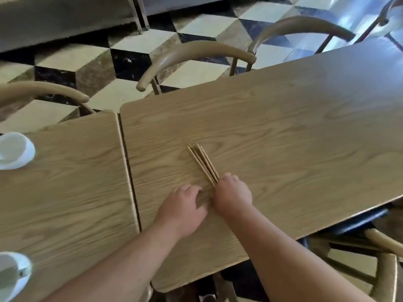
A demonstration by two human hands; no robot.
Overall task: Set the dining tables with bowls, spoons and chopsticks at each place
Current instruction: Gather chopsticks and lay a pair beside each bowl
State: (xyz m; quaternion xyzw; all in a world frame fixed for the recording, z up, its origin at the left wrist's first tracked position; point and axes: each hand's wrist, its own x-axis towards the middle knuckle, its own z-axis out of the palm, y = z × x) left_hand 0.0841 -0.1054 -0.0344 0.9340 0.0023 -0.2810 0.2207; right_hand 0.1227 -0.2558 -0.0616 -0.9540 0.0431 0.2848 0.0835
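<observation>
While the right hand (232,196) pinches a bundle of chopsticks (202,163) fanned on the right-hand table (283,131) and the left hand (185,207) rests spread beside it, loose sticks could roll apart.

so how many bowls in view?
2, both on the left table: a bowl at its far left edge, another bowl at the near left corner. Both are cut by the frame; more may sit outside it.

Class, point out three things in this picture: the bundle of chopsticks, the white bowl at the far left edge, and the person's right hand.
chopsticks (202,163): head view, mid-length of the bundle.
white bowl (15,150): head view, inside near the rim.
right hand (232,194): head view, back of the hand.
</observation>
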